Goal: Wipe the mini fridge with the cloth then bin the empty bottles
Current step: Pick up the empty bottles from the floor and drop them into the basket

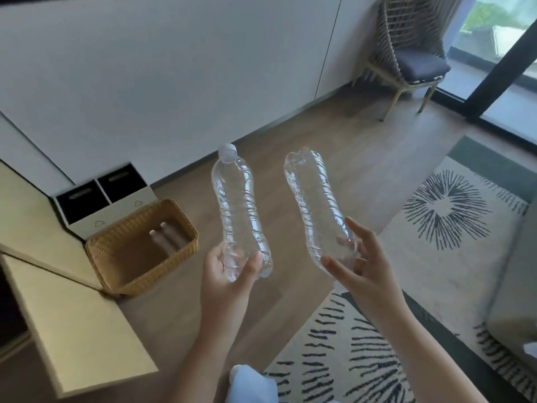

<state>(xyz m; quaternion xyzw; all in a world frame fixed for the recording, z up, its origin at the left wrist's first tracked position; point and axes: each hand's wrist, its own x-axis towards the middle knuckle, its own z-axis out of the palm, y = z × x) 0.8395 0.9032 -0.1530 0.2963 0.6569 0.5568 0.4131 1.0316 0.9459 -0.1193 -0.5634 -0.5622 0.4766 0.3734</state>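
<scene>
Binning step: both empty bottles in hand
Left hand grips the capped bottle, right hand grips the second bottle, hands apart; next likely a carry to the two-slot bin at ten o'clock

A pale rug with black starbursts lies on the wood floor. Beyond the rug stand a woven chair with a dark cushion, white wall panels and a daylit glass door. A grey sofa edges the rug's right side.

Left grip, right grip, both half-curled.
</scene>
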